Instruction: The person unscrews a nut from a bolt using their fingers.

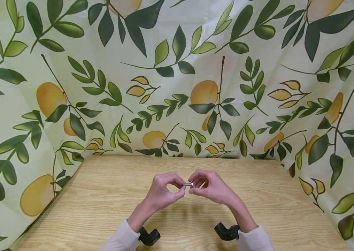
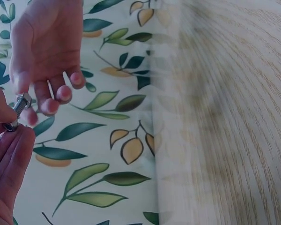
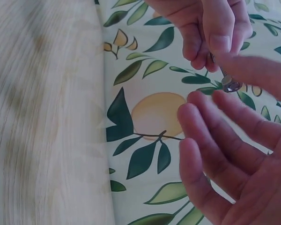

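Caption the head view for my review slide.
Left hand pinches a small metal bolt over a wood-grain table; right hand curves near the bolt's other end.

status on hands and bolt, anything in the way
Left hand pinches one end of bolt; right hand at the other end, contact unclear. Bolt held above table. Nothing seen in the way.

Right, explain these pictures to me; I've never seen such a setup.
There's no robot here, just a person's bare hands. The wide picture comes from a camera on the head; the other two come from cameras on the left and right wrists. The left hand pinches one end of a small metal bolt. The right hand is around the other end; whether it touches is hard to tell. Below is a wood-grain tabletop, with leaf-patterned cloth behind.
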The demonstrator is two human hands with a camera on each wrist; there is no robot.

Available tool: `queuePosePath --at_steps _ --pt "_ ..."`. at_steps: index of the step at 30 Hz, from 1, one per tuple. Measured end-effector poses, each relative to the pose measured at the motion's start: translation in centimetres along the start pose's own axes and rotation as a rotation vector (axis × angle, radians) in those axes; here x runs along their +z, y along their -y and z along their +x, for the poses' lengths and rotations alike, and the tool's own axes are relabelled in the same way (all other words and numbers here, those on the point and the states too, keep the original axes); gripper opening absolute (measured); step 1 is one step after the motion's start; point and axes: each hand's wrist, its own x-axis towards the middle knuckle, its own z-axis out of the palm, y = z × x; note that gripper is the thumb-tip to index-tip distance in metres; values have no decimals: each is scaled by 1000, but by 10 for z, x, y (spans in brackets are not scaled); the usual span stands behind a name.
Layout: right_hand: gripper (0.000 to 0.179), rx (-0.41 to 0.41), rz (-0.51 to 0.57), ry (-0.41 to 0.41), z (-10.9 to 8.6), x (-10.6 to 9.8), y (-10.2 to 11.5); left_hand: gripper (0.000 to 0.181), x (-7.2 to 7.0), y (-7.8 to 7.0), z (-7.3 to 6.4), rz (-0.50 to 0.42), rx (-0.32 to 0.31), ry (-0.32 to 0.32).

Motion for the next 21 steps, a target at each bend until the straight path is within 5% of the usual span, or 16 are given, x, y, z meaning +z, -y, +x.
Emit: queuePosePath --at_steps 9,21 --pt "5 2 3 9 0 -1 1 6 0 0 1 2 8 -1" --pt "13 13 4 30 0 -1 -2 5 0 0 0 6 8 -2"
